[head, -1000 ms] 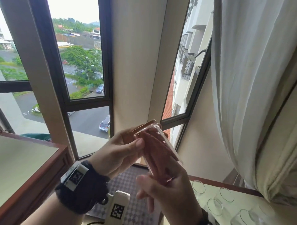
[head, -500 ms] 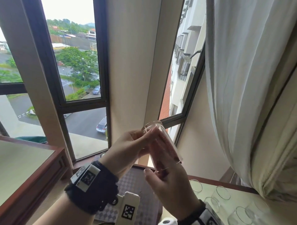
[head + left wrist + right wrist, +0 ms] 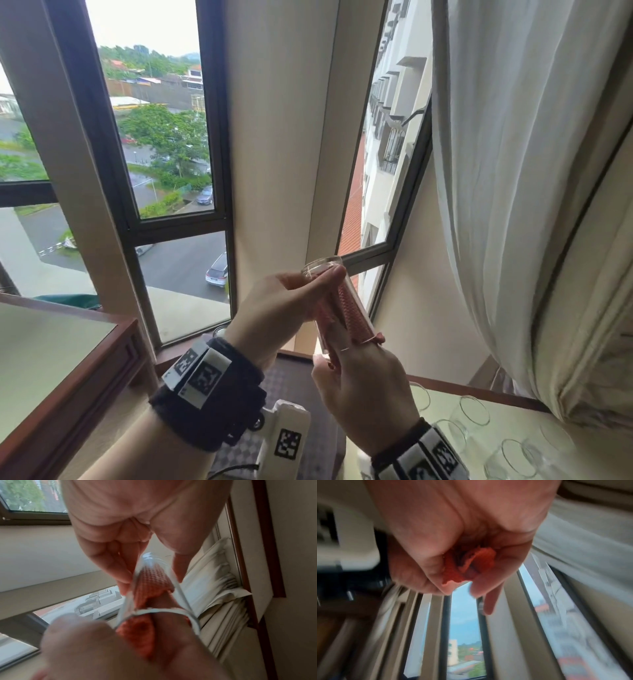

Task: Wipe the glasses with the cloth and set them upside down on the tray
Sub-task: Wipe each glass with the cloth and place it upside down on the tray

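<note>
Against the frames from a second ago, my left hand now holds the drinking glass higher and steeper, and the head view has swung up toward the window. More of the salmon-pink waffle cloth is packed up the bore, so I judge the inside wipe to be well under way, with the flip onto the tray to come.

The left thumb and fingers pinch the glass near its closed base. My right hand is closed on the cloth: the right wrist view shows fingers curled round a bunched red fold, and from the left wrist view at least one finger appears to go in through the rim with the fabric.

The glass is in mid-air in front of the window pillar, above the patterned tray, touching nothing but my hands and the cloth. Its long axis runs steeply, base up and away toward the window, mouth down toward my right palm.

More clear glasses stand on the tabletop at lower right.
</note>
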Demonstrator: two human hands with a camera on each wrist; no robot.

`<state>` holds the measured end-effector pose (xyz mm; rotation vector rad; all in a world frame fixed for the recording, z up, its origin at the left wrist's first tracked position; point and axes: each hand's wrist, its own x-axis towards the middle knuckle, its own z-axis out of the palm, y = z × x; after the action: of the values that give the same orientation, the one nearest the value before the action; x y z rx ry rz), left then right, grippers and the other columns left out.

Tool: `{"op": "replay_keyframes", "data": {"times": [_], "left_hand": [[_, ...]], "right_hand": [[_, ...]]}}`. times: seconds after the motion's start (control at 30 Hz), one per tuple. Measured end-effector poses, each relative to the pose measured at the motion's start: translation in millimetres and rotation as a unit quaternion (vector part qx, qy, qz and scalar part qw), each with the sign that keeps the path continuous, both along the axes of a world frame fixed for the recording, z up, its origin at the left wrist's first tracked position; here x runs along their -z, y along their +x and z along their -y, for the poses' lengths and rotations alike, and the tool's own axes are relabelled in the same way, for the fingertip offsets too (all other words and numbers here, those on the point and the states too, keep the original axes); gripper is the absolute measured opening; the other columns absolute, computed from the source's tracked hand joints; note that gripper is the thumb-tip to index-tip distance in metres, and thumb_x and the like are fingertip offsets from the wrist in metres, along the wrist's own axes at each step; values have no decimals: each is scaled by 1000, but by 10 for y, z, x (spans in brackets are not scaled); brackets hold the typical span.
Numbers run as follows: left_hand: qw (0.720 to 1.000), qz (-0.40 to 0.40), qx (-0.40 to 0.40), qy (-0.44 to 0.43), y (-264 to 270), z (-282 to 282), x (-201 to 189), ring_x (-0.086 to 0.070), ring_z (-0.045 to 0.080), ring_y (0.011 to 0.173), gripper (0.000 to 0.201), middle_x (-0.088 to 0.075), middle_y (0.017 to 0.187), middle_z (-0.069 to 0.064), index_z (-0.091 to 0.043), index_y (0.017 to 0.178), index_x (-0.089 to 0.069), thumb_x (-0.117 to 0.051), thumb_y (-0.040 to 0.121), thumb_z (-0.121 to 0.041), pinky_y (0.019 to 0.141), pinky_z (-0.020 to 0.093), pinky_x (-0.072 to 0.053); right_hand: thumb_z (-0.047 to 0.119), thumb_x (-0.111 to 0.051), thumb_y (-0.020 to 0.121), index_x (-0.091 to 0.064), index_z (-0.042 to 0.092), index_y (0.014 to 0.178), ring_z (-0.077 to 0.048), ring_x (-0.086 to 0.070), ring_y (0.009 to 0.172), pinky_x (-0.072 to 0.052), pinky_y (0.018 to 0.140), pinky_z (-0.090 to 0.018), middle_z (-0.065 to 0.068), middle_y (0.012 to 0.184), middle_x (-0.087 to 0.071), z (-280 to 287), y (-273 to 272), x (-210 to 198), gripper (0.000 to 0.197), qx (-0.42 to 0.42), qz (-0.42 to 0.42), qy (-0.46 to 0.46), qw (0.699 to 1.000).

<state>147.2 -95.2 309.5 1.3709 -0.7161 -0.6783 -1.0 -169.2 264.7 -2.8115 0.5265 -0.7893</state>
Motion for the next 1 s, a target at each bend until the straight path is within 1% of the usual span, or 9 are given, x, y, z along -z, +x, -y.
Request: {"op": "replay_keyframes", "data": {"times": [0.1,0.17,0.27,0.37,0.47,0.6,0.73,0.87,1.0], "left_hand": [[992,-83,81,-56,-12,-26,56,-75,37,105,62,-75,112,27,11,116,-72,-80,87,-43,97,37,-61],[972,-160,122,-124,-24,-47,143,-67,36,109,82,-67,120,32,17,129,-60,-85,82,-45,100,41,-59],[948,-198,163,-190,-51,-36,245,-46,43,132,98,-47,144,36,14,149,-42,-87,85,-44,122,65,-30],[950,-177,164,-200,-35,-15,243,-42,42,136,95,-47,146,32,8,154,-40,-83,89,-46,123,63,-28],[966,-157,138,-152,-38,5,278,-55,37,135,83,-57,144,27,-3,154,-48,-76,92,-51,113,48,-49],[987,-117,102,-42,-79,26,447,-63,37,131,58,-71,134,18,-10,140,-63,-47,105,-53,109,44,-53],[988,-126,83,5,-174,52,287,-68,30,105,89,-72,122,28,3,131,-66,-41,91,-72,104,45,-51],[992,-81,93,-19,-186,31,-4,-76,29,101,71,-78,111,22,-3,117,-73,-66,85,-66,99,37,-58],[995,-35,67,-70,-161,16,-89,-75,37,102,59,-75,109,31,2,99,-78,-89,73,-50,110,56,-52]], "right_hand": [[27,-68,93,-33,52,150,-25,-63,60,-58,54,-34,1,87,-69,-108,-50,-130,72,-114,80,298,944],[22,-67,93,-48,34,147,-27,-62,48,-50,40,-30,-11,94,-74,-186,-102,-230,59,-206,175,507,818],[40,-53,97,-51,18,144,-19,-55,37,-38,36,-23,-52,111,-49,-241,-134,-307,52,-311,240,689,609],[44,-46,101,-48,16,144,-9,-48,34,-32,34,-20,-30,121,-56,-223,-125,-324,52,-324,248,742,531],[45,-65,96,-66,14,126,-8,-33,29,-30,32,-17,-30,98,-51,-146,-101,-338,43,-195,292,727,590],[35,-80,75,-82,18,87,-9,-37,33,-30,34,-19,-6,52,-52,-36,-101,-301,21,-7,330,563,758],[35,-77,87,-75,31,117,2,-71,80,-59,68,-20,15,105,-76,112,-157,-36,30,-36,266,172,948],[46,-61,97,-35,46,152,-15,-70,81,-60,70,-35,4,120,-72,117,-127,152,61,-50,96,-24,994],[44,-63,95,-19,49,155,-12,-68,82,-60,71,-34,7,105,-72,22,-98,48,74,-52,104,28,993]]}}
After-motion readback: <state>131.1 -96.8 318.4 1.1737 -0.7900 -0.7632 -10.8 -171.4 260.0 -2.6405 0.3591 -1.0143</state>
